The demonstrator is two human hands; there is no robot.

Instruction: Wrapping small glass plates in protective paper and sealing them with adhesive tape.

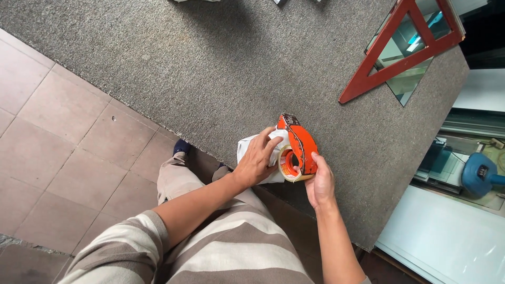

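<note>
Striped beige fabric of the person's shirt and trousers fills the near foreground, with both bare forearms reaching out over it. Right hand (pixel 319 182) is clamped around the orange tape dispenser (pixel 298 147), fingers wrapped on its body so the tape roll sits upright. Left hand (pixel 258 160) presses down with spread fingers on a white wrapped packet (pixel 247 150), apparently steadying it against the dispenser. Both lie on the grey carpeted tabletop (pixel 221 68), just inside its near edge, beyond which is tiled floor (pixel 58 131). Farther off the carpet lies bare until a red-framed triangular glass piece (pixel 405 50) near the far right edge.
</note>
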